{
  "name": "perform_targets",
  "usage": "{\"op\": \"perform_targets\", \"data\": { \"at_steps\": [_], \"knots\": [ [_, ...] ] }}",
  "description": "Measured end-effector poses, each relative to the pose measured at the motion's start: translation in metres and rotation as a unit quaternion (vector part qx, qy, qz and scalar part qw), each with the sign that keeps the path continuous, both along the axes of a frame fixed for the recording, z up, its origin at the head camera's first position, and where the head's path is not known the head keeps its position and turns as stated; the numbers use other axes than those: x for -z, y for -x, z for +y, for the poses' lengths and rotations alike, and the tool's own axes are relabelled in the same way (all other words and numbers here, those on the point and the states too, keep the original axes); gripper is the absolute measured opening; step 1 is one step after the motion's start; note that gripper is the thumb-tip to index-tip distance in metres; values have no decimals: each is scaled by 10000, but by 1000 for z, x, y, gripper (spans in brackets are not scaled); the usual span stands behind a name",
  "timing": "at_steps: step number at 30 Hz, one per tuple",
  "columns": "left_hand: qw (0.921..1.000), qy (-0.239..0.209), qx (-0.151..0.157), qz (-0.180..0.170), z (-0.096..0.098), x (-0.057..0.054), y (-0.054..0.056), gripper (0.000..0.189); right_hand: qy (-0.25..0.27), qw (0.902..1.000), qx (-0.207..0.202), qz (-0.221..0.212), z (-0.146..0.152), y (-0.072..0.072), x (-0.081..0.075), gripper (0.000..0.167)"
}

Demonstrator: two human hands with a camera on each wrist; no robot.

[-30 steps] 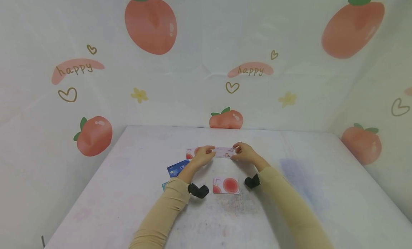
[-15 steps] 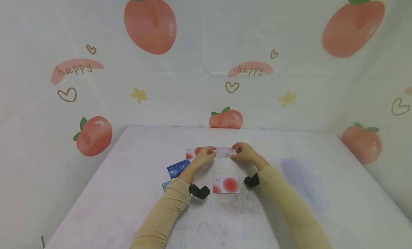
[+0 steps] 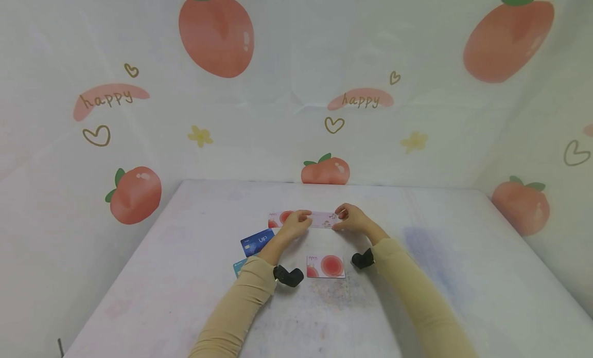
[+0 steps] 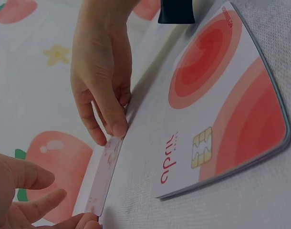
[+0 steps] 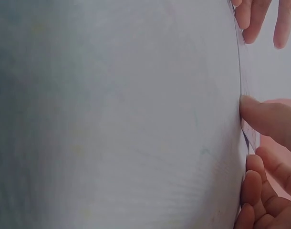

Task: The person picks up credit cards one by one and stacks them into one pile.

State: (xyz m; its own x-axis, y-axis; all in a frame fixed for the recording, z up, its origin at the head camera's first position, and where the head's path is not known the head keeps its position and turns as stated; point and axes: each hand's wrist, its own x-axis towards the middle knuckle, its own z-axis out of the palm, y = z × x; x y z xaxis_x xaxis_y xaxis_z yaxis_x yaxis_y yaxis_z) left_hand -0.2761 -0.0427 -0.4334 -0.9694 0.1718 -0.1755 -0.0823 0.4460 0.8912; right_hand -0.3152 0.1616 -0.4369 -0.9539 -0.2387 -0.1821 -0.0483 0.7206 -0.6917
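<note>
A pale pink card [image 3: 321,219] with small printed figures lies near the back of the table, between both hands. At its right end, my right hand [image 3: 353,219] pinches it with thumb and fingers across its edges. My left hand [image 3: 295,225] grips the left end and covers it; in the left wrist view, fingertips [image 4: 90,223] meet that end. Just left of this hand, a white card with red circles [image 3: 278,219] is partly covered. Nearer me lies another white bank card with red circles [image 3: 326,266], its gold chip [image 4: 202,147] plain in the left wrist view.
A blue VIP card [image 3: 256,242] lies left of my left forearm, overlapped by it. A teal card [image 3: 238,266] peeks out below, mostly hidden by the sleeve. Behind the white table [image 3: 176,275] hangs a fruit-printed backdrop [image 3: 268,126].
My left hand and forearm have shifted very slightly to the right. The right hand stays at the pink card's right end, and the cards keep their places.
</note>
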Motion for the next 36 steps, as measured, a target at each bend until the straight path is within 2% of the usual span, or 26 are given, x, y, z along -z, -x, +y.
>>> {"op": "perform_targets", "data": {
  "at_steps": [7, 17, 24, 36],
  "knots": [
    [9999, -75, -74, 27, 3, 1, 1, 38, 139, 9998, -30, 137, 0, -1, -1, 46],
    [9998, -130, -142, 83, 6, -6, -6, 41, 154, 9995, 30, 274, 0, -3, -1, 50],
    [9991, -184, -103, 371, 4, -6, -7, 49, 371, 9983, -63, 442, 3, -8, -6, 54],
    [9982, -256, -36, 543, 1, -8, -10, 57, 517, 9961, -274, 664, 7, -14, -10, 56]
  ]
}}
